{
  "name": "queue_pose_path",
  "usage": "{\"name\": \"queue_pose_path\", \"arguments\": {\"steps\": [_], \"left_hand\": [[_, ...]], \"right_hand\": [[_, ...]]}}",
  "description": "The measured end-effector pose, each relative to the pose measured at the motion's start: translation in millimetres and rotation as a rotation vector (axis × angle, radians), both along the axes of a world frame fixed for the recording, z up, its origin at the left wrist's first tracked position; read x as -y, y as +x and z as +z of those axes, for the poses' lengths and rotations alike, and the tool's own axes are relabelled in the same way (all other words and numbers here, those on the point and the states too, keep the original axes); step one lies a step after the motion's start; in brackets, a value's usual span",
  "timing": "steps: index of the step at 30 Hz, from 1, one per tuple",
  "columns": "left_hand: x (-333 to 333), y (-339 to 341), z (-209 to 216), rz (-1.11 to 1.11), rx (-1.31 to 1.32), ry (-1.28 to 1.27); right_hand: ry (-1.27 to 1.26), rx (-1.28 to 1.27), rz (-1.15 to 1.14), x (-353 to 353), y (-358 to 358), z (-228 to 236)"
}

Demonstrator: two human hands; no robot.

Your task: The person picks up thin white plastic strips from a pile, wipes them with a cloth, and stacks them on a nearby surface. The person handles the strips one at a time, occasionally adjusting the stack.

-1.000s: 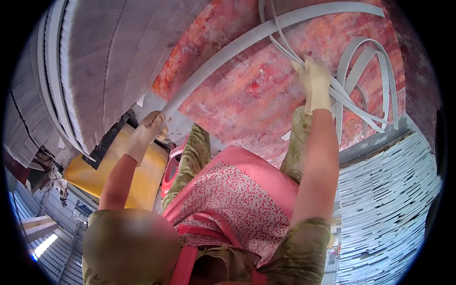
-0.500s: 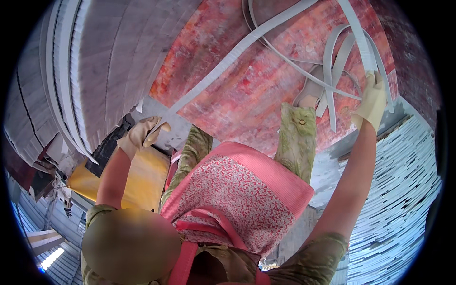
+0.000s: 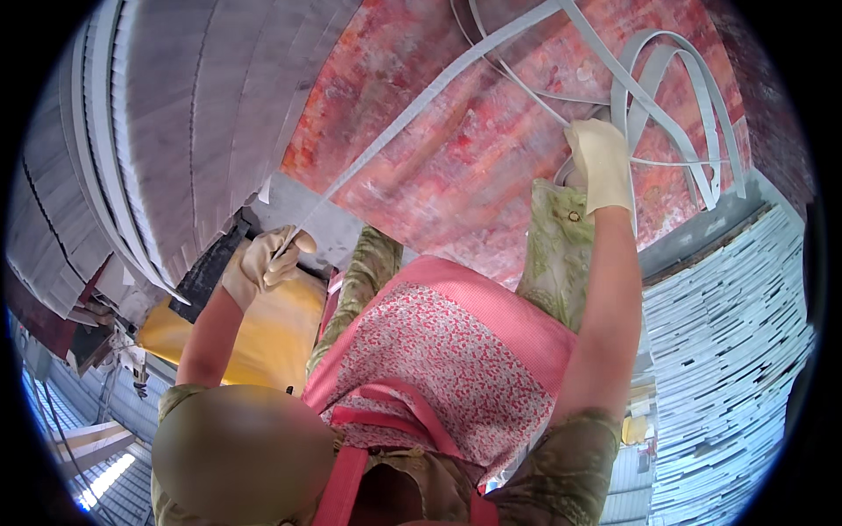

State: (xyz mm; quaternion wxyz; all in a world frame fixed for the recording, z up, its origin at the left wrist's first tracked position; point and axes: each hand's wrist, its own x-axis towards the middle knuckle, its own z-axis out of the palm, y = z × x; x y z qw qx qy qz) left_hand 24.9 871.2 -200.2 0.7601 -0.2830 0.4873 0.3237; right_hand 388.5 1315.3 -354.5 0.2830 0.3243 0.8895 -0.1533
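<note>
My left hand (image 3: 261, 265), in a cream glove, is closed around one end of a long pale grey strip (image 3: 431, 92). From there the strip runs taut up to the right, over a red mottled sheet (image 3: 399, 180), and doubles back near the top edge. My right hand (image 3: 603, 165), gloved as well, is closed with its fingertips at a thin length of strip. Its fingers are partly hidden behind the back of the glove. Loose loops of strip (image 3: 624, 81) curl just beyond and to the right of it.
Tall stacks of grey sheets (image 3: 210, 105) rise at the left, with pale strips (image 3: 105, 131) hanging along them. A yellow sheet (image 3: 276, 329) lies below my left hand. At the right stands a large pile of thin whitish layers (image 3: 728, 351). My pink apron (image 3: 438, 342) fills the middle.
My right hand has moved left and has left the broad strip at the far right for a thinner one. That strip now lies slack in loops. My left hand keeps its hold, nearly in place.
</note>
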Motion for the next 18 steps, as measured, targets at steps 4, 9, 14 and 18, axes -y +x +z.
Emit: {"name": "queue_pose_path", "arguments": {"steps": [4, 9, 14, 18], "left_hand": [[8, 8, -7, 0.073, 0.037, 0.065], [4, 35, -5, 0.300, 0.130, 0.202], [-10, 61, 1, 0.361, 0.142, 0.417], [-38, 76, 15, 0.409, 0.209, 0.528]], "right_hand": [[-0.002, -0.164, -0.020, -1, 5, 9], [0.003, -0.253, -0.072, -22, -40, 95], [0.131, -0.292, -0.115, -3, -111, 179], [-0.003, -0.356, -0.365, 11, -150, 200]]}}
